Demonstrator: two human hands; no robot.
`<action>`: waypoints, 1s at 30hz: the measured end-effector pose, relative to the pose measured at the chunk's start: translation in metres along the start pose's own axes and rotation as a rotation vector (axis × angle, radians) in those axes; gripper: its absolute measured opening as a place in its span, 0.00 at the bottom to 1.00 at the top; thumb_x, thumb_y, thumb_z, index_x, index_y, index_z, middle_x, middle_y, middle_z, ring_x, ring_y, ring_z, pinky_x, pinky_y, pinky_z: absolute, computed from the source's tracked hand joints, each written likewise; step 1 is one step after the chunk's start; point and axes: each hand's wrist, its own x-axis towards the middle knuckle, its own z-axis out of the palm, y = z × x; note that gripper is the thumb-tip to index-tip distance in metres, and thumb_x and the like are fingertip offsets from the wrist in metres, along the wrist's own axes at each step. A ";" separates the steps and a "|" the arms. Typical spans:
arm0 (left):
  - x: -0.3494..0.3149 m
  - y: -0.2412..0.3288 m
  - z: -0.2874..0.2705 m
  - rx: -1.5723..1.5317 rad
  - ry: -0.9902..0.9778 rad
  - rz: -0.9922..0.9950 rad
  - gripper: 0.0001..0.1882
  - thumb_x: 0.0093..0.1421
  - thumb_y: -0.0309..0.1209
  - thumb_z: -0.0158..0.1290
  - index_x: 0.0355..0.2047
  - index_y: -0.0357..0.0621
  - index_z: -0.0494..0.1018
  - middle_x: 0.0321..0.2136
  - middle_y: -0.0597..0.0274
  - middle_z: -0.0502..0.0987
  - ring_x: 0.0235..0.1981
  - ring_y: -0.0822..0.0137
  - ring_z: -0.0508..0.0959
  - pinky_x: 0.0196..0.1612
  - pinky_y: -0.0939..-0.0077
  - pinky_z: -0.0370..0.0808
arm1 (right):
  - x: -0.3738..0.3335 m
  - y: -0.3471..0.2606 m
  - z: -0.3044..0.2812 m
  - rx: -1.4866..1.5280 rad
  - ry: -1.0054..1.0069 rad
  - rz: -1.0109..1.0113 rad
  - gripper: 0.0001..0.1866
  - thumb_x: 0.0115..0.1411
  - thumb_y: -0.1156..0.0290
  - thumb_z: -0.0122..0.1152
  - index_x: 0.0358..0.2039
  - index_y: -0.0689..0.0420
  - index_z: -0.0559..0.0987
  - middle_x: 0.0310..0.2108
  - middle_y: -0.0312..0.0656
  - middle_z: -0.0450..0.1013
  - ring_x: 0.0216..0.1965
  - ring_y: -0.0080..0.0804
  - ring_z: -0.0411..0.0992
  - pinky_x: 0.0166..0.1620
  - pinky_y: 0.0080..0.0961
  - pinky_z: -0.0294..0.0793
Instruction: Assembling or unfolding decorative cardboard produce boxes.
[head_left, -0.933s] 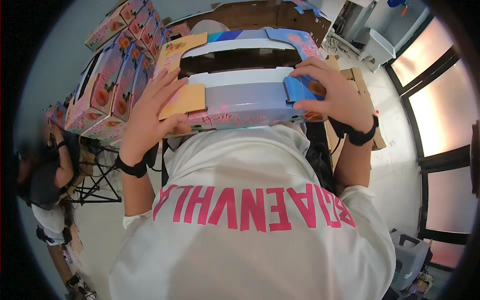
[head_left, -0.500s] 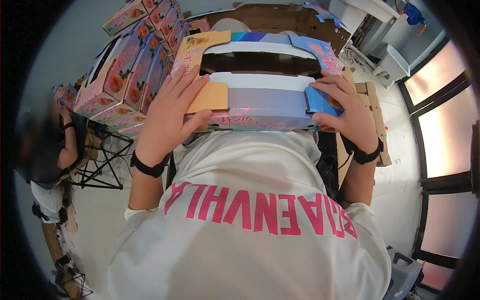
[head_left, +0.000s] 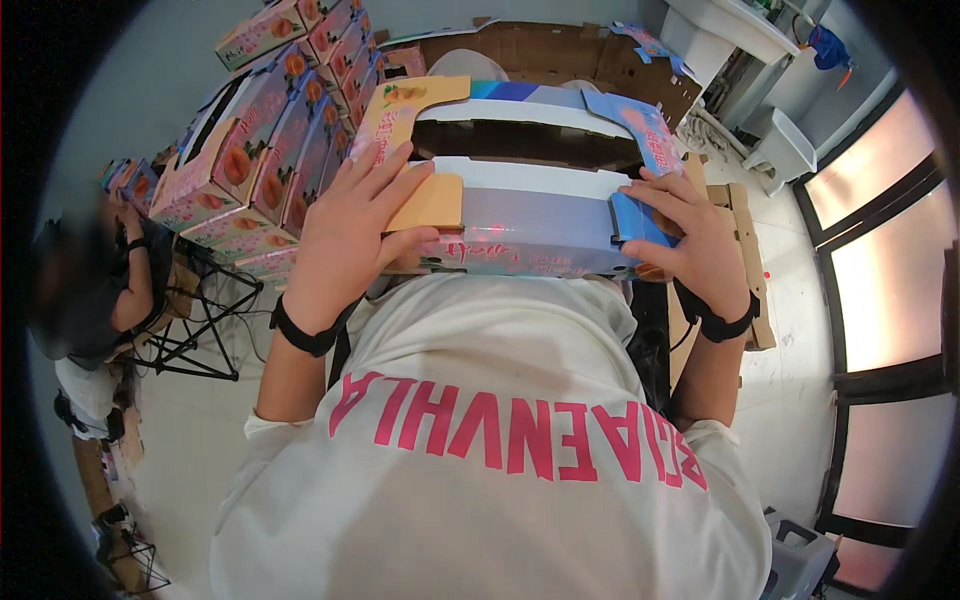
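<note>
A printed cardboard carton (head_left: 545, 215) in pink, lilac, yellow and blue lies across in front of my waist. Through the wide slot in its top I see a dark inside. At its near left corner, my left hand (head_left: 350, 235) holds the carton, fingers stretched over the yellow corner flap (head_left: 432, 203) and thumb along the front. My right hand (head_left: 695, 225) wraps the near right corner, its bent fingers on the blue flap (head_left: 630, 215) and the thumb lower on the front. What lies under both palms is hidden.
Similar cartons (head_left: 235, 165) are stacked to the left. Beyond them a person (head_left: 95, 280) sits by a black folding frame (head_left: 195, 340). A large brown cardboard box (head_left: 560, 55) stands behind my carton. On the right are flattened brown cardboard (head_left: 735, 250) and a white stool (head_left: 782, 150).
The carton and both hands sit slightly lower in the picture, along with the surroundings. My grip on the two near corners stays nearly the same.
</note>
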 end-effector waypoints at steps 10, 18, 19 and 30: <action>0.000 0.000 0.000 -0.029 0.027 0.000 0.37 0.61 0.55 0.64 0.67 0.53 0.75 0.68 0.53 0.75 0.67 0.38 0.74 0.70 0.45 0.72 | 0.001 0.003 0.000 -0.001 -0.007 -0.061 0.31 0.52 0.58 0.83 0.56 0.55 0.86 0.52 0.45 0.79 0.64 0.46 0.76 0.54 0.36 0.79; 0.000 0.000 -0.001 -0.074 0.026 -0.024 0.37 0.61 0.53 0.65 0.67 0.52 0.75 0.69 0.52 0.75 0.69 0.38 0.72 0.69 0.48 0.73 | 0.001 0.004 -0.001 0.040 -0.033 -0.028 0.31 0.52 0.58 0.83 0.56 0.55 0.86 0.53 0.45 0.78 0.61 0.45 0.77 0.51 0.34 0.79; 0.000 0.000 -0.001 -0.079 0.025 -0.025 0.37 0.61 0.53 0.65 0.67 0.51 0.75 0.69 0.52 0.75 0.69 0.38 0.73 0.69 0.49 0.73 | 0.001 0.004 0.000 0.041 -0.030 -0.025 0.31 0.52 0.58 0.83 0.56 0.55 0.86 0.53 0.45 0.78 0.60 0.45 0.77 0.51 0.34 0.79; 0.001 -0.003 -0.001 -0.174 0.078 -0.046 0.36 0.62 0.52 0.64 0.68 0.53 0.75 0.69 0.52 0.75 0.68 0.37 0.74 0.66 0.50 0.76 | 0.001 0.005 0.001 -0.003 -0.008 -0.063 0.32 0.51 0.58 0.84 0.56 0.54 0.86 0.53 0.46 0.78 0.64 0.47 0.75 0.57 0.39 0.78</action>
